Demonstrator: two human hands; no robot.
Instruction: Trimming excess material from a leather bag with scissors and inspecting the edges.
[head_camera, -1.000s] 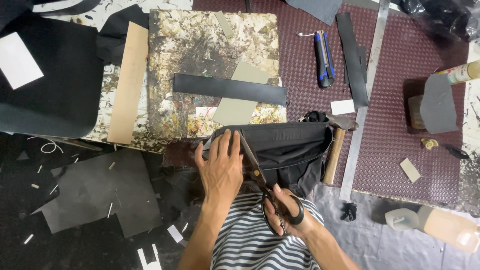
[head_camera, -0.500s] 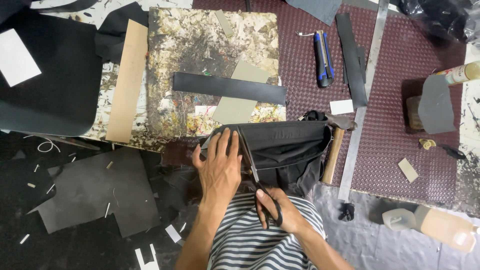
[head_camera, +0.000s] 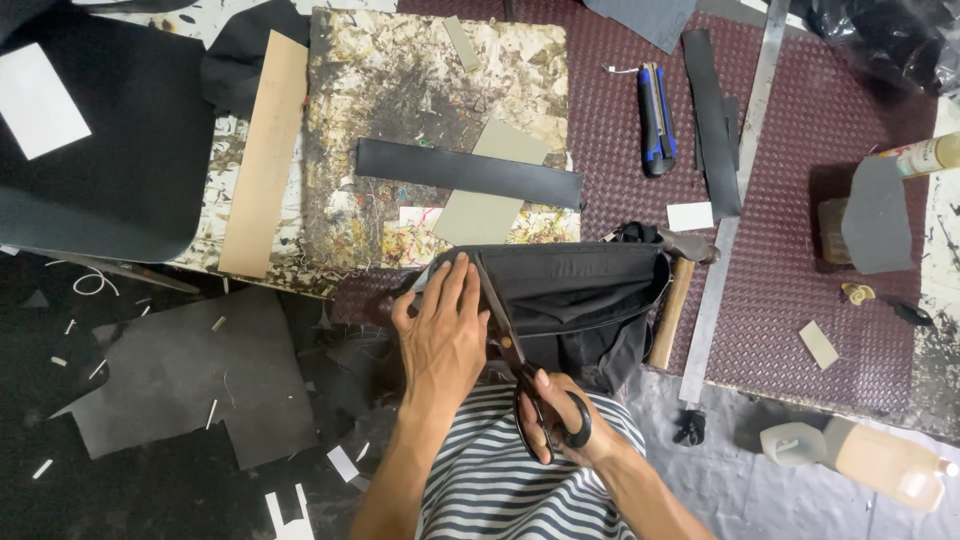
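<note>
Your bench is a clutter of offcuts: a paint-spattered board (head_camera: 400, 100) up top with a black strip (head_camera: 470, 173) across it, a maroon mat (head_camera: 800, 250) to the right carrying a knife (head_camera: 655, 120) and a steel ruler (head_camera: 735, 200), a hammer (head_camera: 675, 300) lying just beside the work.

The scissors (head_camera: 520, 360) have swung over the last second. A moment ago the blades lay slanted toward the left; now they point nearly straight up the black bag (head_camera: 570, 295), their tip close to its top edge (it looks as if the cut has run most of the way along that side).

Your left hand (head_camera: 440, 335) lies flat, fingers spread, pressing the bag's left end down, touching the blades' left side. Your right hand (head_camera: 555, 420) is clamped round the scissor loops, just below the bag, over your striped shirt (head_camera: 500, 490). Whether the blades are parted I cannot tell.
</note>
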